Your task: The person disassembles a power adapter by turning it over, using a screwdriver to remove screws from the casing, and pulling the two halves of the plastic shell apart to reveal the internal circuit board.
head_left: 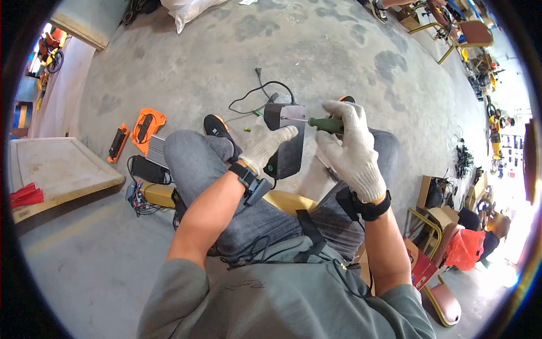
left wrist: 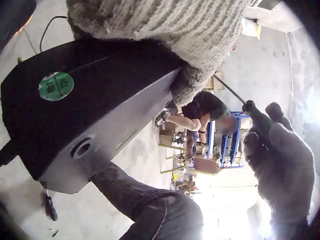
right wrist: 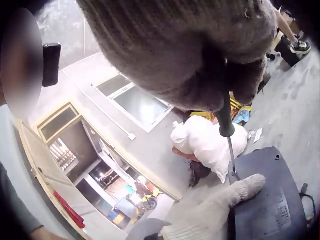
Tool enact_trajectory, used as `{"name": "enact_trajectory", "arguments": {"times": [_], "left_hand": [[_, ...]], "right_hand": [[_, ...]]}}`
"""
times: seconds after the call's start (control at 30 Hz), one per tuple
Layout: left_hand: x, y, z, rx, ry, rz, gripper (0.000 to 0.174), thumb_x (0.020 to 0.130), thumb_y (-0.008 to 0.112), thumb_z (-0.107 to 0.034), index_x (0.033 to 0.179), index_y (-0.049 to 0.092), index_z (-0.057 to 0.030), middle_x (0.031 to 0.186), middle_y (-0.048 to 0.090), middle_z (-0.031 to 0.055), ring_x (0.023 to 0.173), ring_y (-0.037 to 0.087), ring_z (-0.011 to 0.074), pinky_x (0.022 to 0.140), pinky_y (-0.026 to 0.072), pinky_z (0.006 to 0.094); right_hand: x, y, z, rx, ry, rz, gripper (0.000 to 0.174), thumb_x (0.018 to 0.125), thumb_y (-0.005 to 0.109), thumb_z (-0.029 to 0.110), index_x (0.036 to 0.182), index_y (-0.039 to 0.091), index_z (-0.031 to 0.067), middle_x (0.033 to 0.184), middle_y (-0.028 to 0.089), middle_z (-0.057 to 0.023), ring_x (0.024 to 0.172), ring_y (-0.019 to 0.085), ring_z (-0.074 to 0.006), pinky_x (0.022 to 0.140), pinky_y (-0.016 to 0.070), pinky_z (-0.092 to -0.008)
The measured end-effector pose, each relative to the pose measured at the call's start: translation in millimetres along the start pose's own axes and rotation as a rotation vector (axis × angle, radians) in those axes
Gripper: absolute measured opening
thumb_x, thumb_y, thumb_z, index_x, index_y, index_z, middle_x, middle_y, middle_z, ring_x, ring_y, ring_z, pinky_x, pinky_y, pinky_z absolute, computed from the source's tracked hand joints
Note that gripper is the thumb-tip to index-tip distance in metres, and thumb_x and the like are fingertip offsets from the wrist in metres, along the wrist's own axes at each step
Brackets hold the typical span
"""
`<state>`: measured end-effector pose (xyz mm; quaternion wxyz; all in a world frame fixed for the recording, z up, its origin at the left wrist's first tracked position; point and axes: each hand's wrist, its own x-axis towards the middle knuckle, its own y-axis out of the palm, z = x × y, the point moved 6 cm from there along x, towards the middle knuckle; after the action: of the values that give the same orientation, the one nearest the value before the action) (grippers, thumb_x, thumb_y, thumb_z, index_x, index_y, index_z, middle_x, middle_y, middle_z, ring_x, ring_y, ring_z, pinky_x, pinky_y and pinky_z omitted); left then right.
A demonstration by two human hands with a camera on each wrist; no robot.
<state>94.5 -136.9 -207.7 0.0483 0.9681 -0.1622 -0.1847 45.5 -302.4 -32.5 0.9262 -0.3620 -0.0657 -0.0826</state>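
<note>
My gloved left hand (head_left: pixel 265 146) grips a black box-shaped electrical unit (head_left: pixel 292 148) by its side, thumb across the top face. A power cord with a plug (head_left: pixel 258 72) runs from its far end. In the left wrist view the unit (left wrist: pixel 100 107) shows a round green sticker (left wrist: pixel 56 86) and a round socket on its end. My gloved right hand (head_left: pixel 355 152) holds a green-handled screwdriver (head_left: pixel 327 125). From the right wrist, the screwdriver's shaft (right wrist: pixel 231 150) points down at a corner of the unit (right wrist: pixel 272 200), its tip right at a screw hole beside my left thumb.
A second screwdriver (left wrist: pixel 50 207) lies on the floor below the unit. Left of my legs are an orange case (head_left: pixel 148 129), a black adapter (head_left: pixel 149 169) and tangled wires. Cartons and a red bag (head_left: pixel 464 248) stand at right. Another person bends near a chair (head_left: pixel 474 34).
</note>
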Motion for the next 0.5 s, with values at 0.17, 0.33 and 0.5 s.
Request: {"name": "enact_trajectory", "arguments": {"times": [0.17, 0.33, 0.5], "left_hand": [[0.0, -0.5, -0.5, 0.013, -0.017, -0.015, 0.047, 0.089, 0.083, -0.017, 0.132, 0.069, -0.0033, 0.115, 0.076, 0.0058, 0.103, 0.071, 0.0171, 0.094, 0.0574, 0.0349], [-4.1, -0.8, -2.2, 0.007, -0.051, -0.036, 0.048, 0.088, 0.084, -0.019, 0.131, 0.07, -0.0033, 0.113, 0.077, 0.006, 0.101, 0.071, 0.0175, 0.092, 0.0574, 0.0352], [-5.5, -0.1, -9.8, 0.041, -0.017, -0.05, 0.047, 0.087, 0.085, -0.02, 0.128, 0.071, -0.0031, 0.113, 0.077, 0.0068, 0.099, 0.072, 0.0177, 0.091, 0.0574, 0.0353]], "right_hand": [[1.7, 0.9, -24.1, -0.061, 0.207, 0.172, 0.027, 0.097, 0.073, 0.011, 0.122, 0.067, 0.0043, 0.118, 0.067, -0.0183, 0.106, 0.071, -0.0381, 0.092, 0.057, -0.0451], [-0.3, -3.6, -8.2, -0.003, 0.0, 0.058, 0.022, 0.1, 0.068, 0.009, 0.121, 0.068, 0.0039, 0.112, 0.069, -0.0194, 0.106, 0.072, -0.0387, 0.088, 0.0576, -0.0439], [1.5, -2.4, -10.9, 0.013, 0.108, 0.069, 0.024, 0.098, 0.069, 0.005, 0.121, 0.067, 0.0034, 0.112, 0.069, -0.0182, 0.103, 0.072, -0.037, 0.089, 0.058, -0.0425]]}}
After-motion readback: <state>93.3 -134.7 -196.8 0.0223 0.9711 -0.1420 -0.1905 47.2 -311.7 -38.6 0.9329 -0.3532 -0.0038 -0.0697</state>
